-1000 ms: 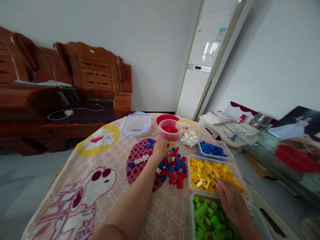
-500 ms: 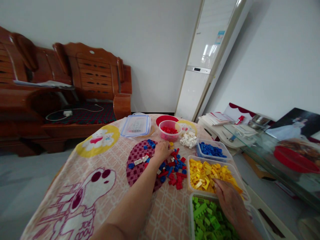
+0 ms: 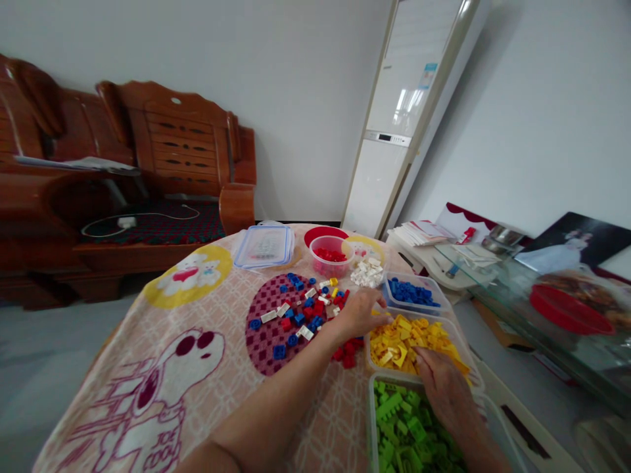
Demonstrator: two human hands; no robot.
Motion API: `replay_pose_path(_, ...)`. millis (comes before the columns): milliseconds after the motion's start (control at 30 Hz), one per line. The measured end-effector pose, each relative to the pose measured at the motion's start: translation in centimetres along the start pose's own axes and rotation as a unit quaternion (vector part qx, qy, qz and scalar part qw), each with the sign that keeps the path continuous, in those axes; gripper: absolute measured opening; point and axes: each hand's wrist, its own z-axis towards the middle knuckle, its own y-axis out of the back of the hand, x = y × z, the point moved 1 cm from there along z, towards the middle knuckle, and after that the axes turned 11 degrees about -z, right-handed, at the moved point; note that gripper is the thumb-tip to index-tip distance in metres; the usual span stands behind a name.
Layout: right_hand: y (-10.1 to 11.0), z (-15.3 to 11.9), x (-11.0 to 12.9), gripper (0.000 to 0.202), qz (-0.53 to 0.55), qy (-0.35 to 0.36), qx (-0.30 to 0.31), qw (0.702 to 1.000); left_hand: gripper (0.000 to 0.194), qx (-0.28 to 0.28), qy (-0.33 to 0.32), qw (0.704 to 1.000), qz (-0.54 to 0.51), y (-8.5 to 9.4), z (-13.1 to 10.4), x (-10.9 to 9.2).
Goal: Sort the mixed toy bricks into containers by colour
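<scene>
My left hand [image 3: 362, 313] is over the near-left corner of the clear box of yellow bricks [image 3: 409, 338], its fingertips apart with a bit of yellow showing between them. My right hand [image 3: 441, 378] rests at the near side of that box, its fingers bent together against the yellow bricks; whatever they hold is hidden. Left of the box, a loose pile of mixed bricks [image 3: 308, 315] in blue, red, white and yellow lies on the tablecloth, partly covered by my left forearm. Nearest me is a box of green bricks [image 3: 401, 427], partly under my right wrist.
Behind the yellow box stands a box of blue bricks [image 3: 411, 293]. White bricks [image 3: 367, 272] are heaped beside a round tub of red bricks [image 3: 331, 256]. Blue-rimmed lids [image 3: 263, 246] lie at the back left. A glass-topped table [image 3: 517, 299] flanks the right side.
My left hand has moved right from the mixed pile to the yellow box, uncovering bricks in the pile. My right hand stays at the yellow box. The view has shifted slightly.
</scene>
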Motion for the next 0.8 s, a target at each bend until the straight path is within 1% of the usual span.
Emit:
replay_pose_path(33, 0.0, 0.0, 0.0, 0.037, 0.000, 0.001, 0.000, 1.000, 0.022, -0.001, 0.002, 1.000, 0.003, 0.0, 0.0, 0.2)
replay_pose_path(100, 0.0, 0.0, 0.0, 0.037, 0.000, 0.002, -0.001, 1.000, 0.025, -0.034, 0.026, 0.999, 0.028, 0.8, -0.1, 1.1)
replay_pose_path(167, 0.0, 0.0, 0.1, 0.037, 0.000, 0.000, -0.001, 1.000, 0.025, -0.076, 0.070, 0.992, 0.076, 2.2, -0.1, 2.4)
replay_pose_path(233, 0.0, 0.0, 0.1, 0.038, 0.001, -0.002, 0.001, 1.000, 0.024, -0.095, 0.125, 0.979, 0.130, 3.5, -0.2, 3.8)
replay_pose_path(300, 0.0, 0.0, 0.1, 0.038, 0.000, -0.005, 0.001, 1.000, 0.024, -0.084, 0.179, 0.964, 0.175, 4.3, -0.4, 5.0)
replay_pose_path(400, 0.0, 0.0, 0.1, 0.037, -0.003, 0.001, -0.004, 1.000, 0.024, -0.031, 0.228, 0.947, 0.225, 4.4, -0.7, 5.8)
replay_pose_path(467, 0.0, -0.1, 0.0, 0.036, -0.005, 0.007, -0.004, 1.000, 0.025, -0.009, 0.233, 0.942, 0.242, 4.0, -0.8, 5.9)
replay_pose_path(500, 0.0, -0.1, 0.0, 0.036, -0.006, 0.008, -0.002, 1.000, 0.025, -0.009, 0.231, 0.942, 0.243, 3.9, -0.8, 5.9)
replay_pose_path(633, 0.1, -0.1, 0.0, 0.038, -0.004, 0.003, 0.006, 1.000, 0.022, -0.050, 0.227, 0.951, 0.202, 3.5, -0.9, 6.3)
replay_pose_path(800, 0.0, -0.2, -0.1, 0.038, 0.004, 0.000, -0.001, 1.000, 0.016, -0.097, 0.204, 0.966, 0.126, 3.8, -1.0, 7.0)
